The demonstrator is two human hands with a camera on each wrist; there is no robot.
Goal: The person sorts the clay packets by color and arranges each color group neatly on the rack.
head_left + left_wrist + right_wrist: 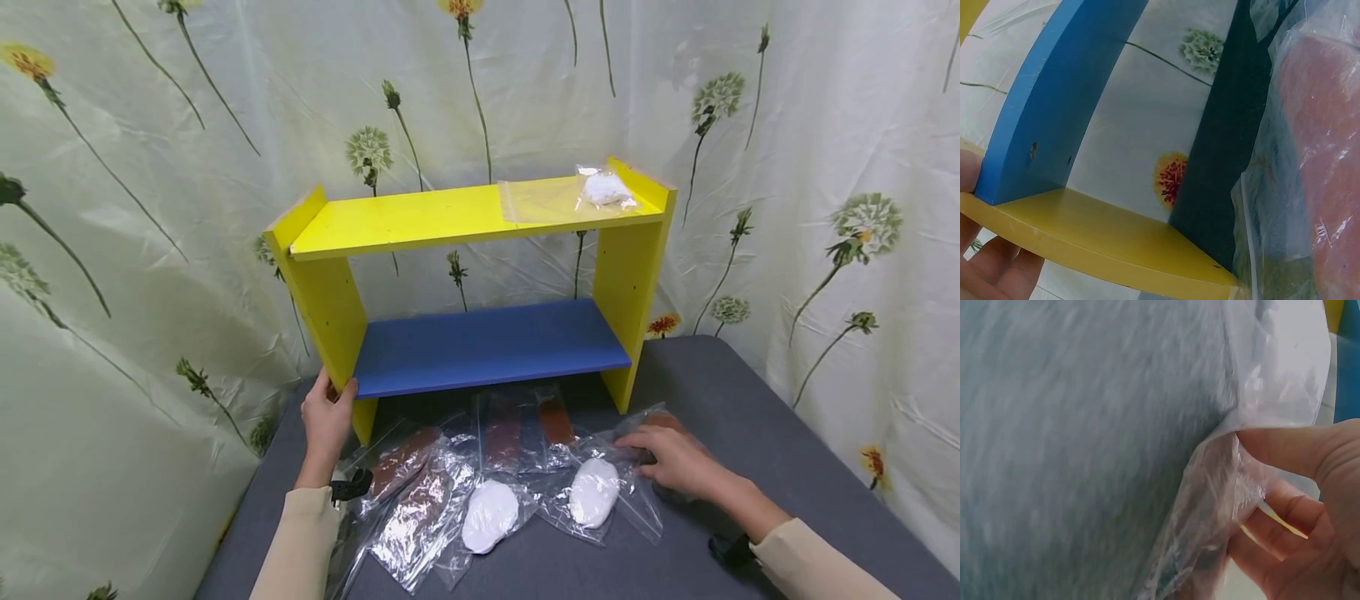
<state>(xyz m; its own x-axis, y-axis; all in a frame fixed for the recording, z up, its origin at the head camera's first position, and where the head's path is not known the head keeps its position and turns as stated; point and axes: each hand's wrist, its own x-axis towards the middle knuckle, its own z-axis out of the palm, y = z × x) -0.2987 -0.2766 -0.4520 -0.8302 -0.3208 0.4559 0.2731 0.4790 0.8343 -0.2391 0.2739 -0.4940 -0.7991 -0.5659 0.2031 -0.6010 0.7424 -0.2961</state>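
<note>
Left hand (328, 417): grips the near side panel of the yellow-and-blue shelf (491, 346), thumb at its front edge.
Between the hands: two white-filled bags (491, 515) and several brown-filled packets (420, 496) lie on the table (547, 571).
Right hand (678, 460): pinches a clear bag (1207, 500).
Bag's lie: at the right fingertips, well apart from the left; long axis hidden.
Writing: none readable.

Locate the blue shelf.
In the head view, the blue shelf is near centre, below the yellow shelf, the left hand by its left end.
</note>
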